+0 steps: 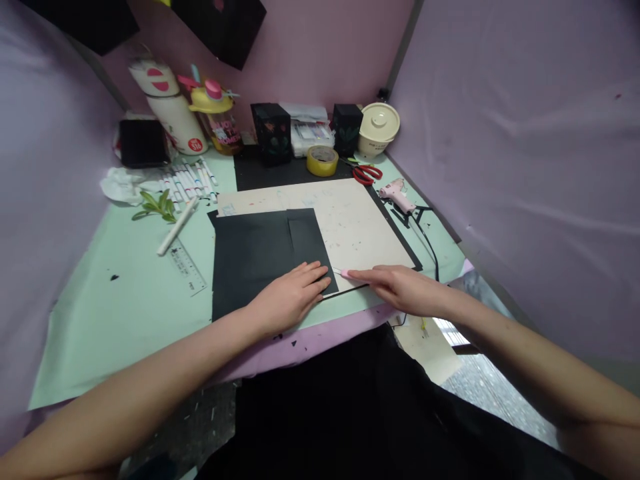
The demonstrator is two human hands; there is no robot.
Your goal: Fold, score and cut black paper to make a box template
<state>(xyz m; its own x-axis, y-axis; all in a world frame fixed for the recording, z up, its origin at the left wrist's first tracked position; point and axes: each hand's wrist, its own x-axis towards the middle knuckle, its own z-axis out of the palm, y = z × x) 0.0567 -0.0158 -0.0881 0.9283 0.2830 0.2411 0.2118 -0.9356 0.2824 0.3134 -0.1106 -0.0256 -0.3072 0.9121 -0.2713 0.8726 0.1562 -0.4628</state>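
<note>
My left hand (293, 297) lies flat with fingers stretched out on the near right corner of a black paper sheet (255, 257), pressing it down. My right hand (400, 288) is closed around a small pink craft knife (344, 273), whose tip touches the table just beside the sheet's right edge. The black sheet partly covers a beige cutting board (350, 223). A thin black strip (345, 291) runs along the board's near edge between my hands.
A clear ruler (187, 268) and a white stick (176, 227) lie to the left. Further back are markers (193, 180), green leaves (155, 203), bottles (170, 103), two black boxes (271, 132), yellow tape (322, 160), red scissors (367, 174), a cream pot (379, 127) and a pink glue gun (397, 195).
</note>
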